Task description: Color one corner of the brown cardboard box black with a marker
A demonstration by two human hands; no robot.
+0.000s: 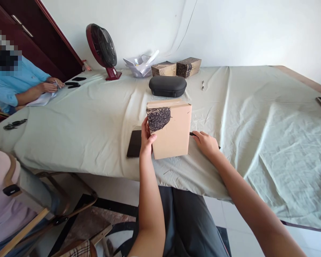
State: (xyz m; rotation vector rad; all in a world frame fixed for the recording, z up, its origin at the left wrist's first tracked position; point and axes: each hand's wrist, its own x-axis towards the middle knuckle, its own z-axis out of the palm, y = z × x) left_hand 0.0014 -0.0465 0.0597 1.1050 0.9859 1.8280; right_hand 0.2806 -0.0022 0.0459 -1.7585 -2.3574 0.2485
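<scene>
Cardboard box [172, 137], black scribbled patch [159, 118] at upper-left corner, unreadable

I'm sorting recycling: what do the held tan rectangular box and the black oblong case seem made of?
Tan rectangular box: matte cardboard, likely, given its plain faces and folded edges. Black oblong case: perhaps dull fabric or plastic; its smooth, rounded shell fits either.

Three cardboard boxes [173, 137], one fan [104, 46]
</scene>
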